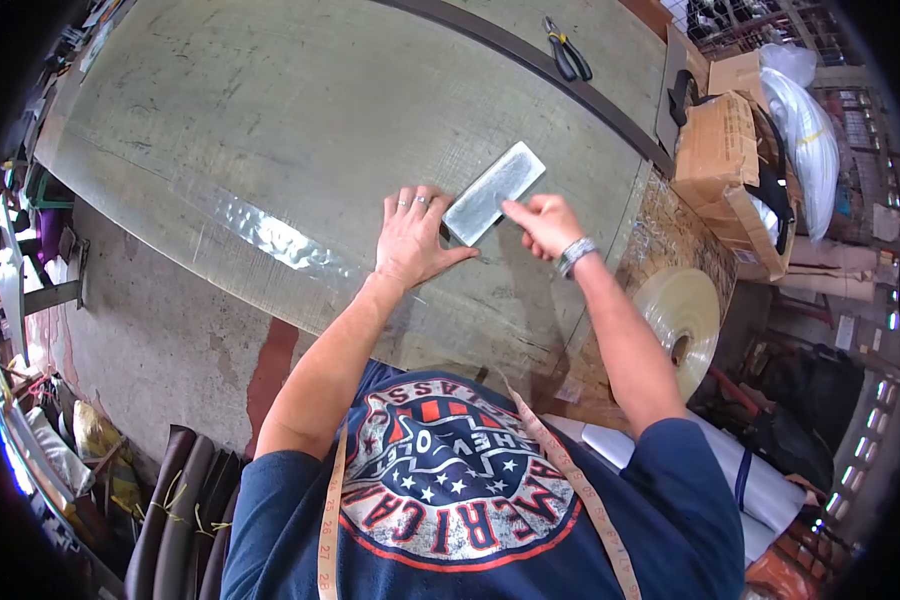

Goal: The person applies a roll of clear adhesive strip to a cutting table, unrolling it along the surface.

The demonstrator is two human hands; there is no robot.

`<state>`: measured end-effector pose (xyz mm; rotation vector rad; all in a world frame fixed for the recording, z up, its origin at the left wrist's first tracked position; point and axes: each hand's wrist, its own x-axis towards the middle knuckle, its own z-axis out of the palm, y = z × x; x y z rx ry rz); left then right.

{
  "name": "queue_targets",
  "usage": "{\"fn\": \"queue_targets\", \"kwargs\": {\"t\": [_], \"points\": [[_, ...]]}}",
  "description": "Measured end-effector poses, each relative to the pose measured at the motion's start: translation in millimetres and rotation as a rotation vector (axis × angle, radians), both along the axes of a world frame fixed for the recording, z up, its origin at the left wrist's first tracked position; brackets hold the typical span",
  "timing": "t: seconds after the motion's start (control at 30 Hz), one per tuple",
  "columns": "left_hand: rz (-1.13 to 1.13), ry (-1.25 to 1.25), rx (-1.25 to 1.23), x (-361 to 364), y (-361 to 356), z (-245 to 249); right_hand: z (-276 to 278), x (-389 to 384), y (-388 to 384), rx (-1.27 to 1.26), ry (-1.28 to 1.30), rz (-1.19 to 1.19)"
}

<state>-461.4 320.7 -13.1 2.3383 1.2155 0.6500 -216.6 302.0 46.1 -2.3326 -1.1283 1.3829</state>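
Observation:
A grey rectangular block (495, 195), looking like a sharpening stone, lies slantwise on the worktable. My left hand (410, 235) rests on the table at the block's near left end, thumb stretched out and fingers apart, bracketing that corner. Over the block's right edge, my right hand (547, 225) is closed in a pinch, thumb and forefinger at the block's surface. Whatever those fingers hold, if anything, is too small or hidden to make out. A bracelet circles the right wrist.
The greenish worktable (270, 110) is crossed by a dark metal bar (550, 75). Pliers (567, 50) lie beyond it. A roll of clear strip (676, 325) stands at the right corner near cardboard boxes (720, 155). Dark rolled material (180, 510) stands at lower left. A measuring tape (570, 465) hangs round my neck.

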Motion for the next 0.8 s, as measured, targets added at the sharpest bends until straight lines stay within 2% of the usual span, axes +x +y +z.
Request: {"fn": "queue_targets", "kwargs": {"t": [0.03, 0.1, 0.2, 0.23, 0.27, 0.3, 0.47, 0.5, 0.57, 0.67, 0.77, 0.8], "points": [[-0.006, 0.0, -0.014, 0, -1, 0, -6, 17, 11, 0.083, 0.002, -0.058], [-0.021, 0.0, -0.04, -1, 1, 1, -10, 42, 39, 0.207, -0.172, -0.213], [-0.024, 0.003, -0.055, -1, 1, 3, -37, 51, 28, 0.904, -0.636, 0.171], [-0.01, -0.004, -0.058, -1, 2, 2, -12, 23, 10, 0.707, -0.649, 0.24], [-0.007, -0.005, -0.04, -3, 1, 1, -18, 10, -11, 0.828, -0.646, 0.432], [-0.004, -0.008, -0.05, -4, 2, 0, -33, -6, -29, 0.895, -0.727, 0.48], [-0.012, -0.011, -0.046, -5, -2, -1, -34, 2, -9, 0.856, -0.653, 0.314], [-0.008, -0.023, -0.023, -3, 0, 0, -20, -15, -18, 0.851, -0.645, 0.416], [-0.014, -0.004, -0.033, -4, 9, 1, -30, -14, -27, 0.836, -0.678, 0.443], [-0.014, -0.007, -0.051, -6, -1, 1, -29, 8, -2, 0.721, -0.804, 0.249], [-0.017, 0.0, -0.07, -4, 2, 3, -27, -20, -31, 0.765, -0.672, 0.475], [-0.017, -0.003, -0.046, -5, 5, 3, -21, -13, -25, 0.744, -0.655, 0.447]]}}
